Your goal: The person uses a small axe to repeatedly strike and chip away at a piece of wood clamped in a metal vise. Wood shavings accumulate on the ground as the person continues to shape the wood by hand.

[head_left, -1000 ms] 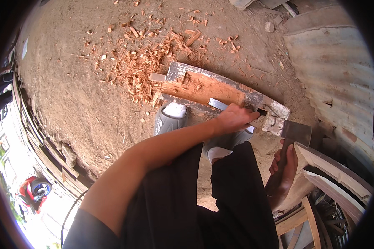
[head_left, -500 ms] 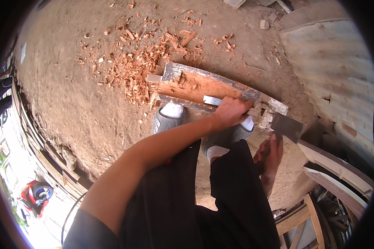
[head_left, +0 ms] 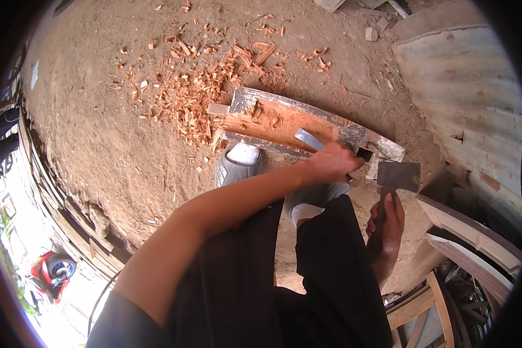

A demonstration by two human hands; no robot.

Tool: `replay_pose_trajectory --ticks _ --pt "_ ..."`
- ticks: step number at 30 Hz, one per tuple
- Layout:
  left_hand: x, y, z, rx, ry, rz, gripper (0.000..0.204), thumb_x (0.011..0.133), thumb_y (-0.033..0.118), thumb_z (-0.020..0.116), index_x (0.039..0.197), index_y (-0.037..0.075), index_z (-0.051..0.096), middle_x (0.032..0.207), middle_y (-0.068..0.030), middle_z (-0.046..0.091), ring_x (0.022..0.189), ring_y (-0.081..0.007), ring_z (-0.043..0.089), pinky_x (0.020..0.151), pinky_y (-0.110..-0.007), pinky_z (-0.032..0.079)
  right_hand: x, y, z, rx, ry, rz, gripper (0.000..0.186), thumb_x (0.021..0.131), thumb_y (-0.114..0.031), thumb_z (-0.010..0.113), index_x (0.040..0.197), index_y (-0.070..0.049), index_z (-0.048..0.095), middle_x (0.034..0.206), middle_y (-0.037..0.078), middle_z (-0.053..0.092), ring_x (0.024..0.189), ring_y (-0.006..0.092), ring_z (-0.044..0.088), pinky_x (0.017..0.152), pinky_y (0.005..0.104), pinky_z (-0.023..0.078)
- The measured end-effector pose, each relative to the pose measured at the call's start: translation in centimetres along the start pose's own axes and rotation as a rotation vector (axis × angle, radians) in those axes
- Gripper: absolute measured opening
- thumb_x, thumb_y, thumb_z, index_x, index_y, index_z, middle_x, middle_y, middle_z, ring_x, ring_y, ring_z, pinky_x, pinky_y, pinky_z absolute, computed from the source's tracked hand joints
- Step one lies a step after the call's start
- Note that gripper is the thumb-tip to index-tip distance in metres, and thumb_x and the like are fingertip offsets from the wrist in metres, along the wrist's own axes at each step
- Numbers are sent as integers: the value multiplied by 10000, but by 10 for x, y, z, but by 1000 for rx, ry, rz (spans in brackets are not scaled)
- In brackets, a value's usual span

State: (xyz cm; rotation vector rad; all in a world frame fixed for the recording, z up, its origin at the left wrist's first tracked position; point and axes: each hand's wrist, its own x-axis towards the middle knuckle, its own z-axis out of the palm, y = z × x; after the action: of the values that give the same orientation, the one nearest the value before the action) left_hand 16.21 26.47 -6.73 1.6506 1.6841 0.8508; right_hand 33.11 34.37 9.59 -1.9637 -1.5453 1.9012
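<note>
Chisel (head_left: 309, 139) and mallet (head_left: 399, 176) near a hollowed wooden piece (head_left: 284, 123)

Nearest are the person's dark trousers (head_left: 232, 272). The right hand (head_left: 390, 217) is closed around the mallet, whose head is near the worn end of the wooden piece. The left hand (head_left: 333, 164) is wrapped around the chisel; its blade points over the hollow. Beyond, reddish shavings (head_left: 197, 101) lie on the ground (head_left: 98, 145). Farther is a red motorcycle (head_left: 51, 269).
</note>
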Motion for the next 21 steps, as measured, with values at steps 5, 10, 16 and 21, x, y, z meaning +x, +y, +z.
replay_pose_trajectory --ticks 5,10,16,21 --pt "15 6 2 -23 31 -25 367 695 196 771 1027 46 721 1084 -137 711 967 -321 720 800 -433 578 -4 0 -8 -31 42 -18 357 1102 -360 481 1313 -79 544 713 10 493 454 110 484 393 266 374" --pt "20 4 -3 -61 160 135 291 664 174 747 914 30 709 1037 -114 699 943 -330 717 788 -444 584 -6 7 -21 26 45 -247 362 1081 -299 541 1372 -86 508 726 39 498 464 131 501 395 280 404" --pt "32 12 -11 -238 130 274 330 631 100 714 954 42 683 1042 -96 665 930 -333 704 740 -454 563 -7 31 1 609 -285 -246 500 1007 -124 594 1456 -57 384 742 69 468 425 150 452 388 304 434" --pt "40 14 -6 -308 169 249 337 627 78 711 961 42 680 1004 -116 672 894 -344 706 715 -460 547 -13 14 5 361 -124 -227 497 995 -99 588 1451 -51 396 746 55 459 426 135 441 394 292 413"
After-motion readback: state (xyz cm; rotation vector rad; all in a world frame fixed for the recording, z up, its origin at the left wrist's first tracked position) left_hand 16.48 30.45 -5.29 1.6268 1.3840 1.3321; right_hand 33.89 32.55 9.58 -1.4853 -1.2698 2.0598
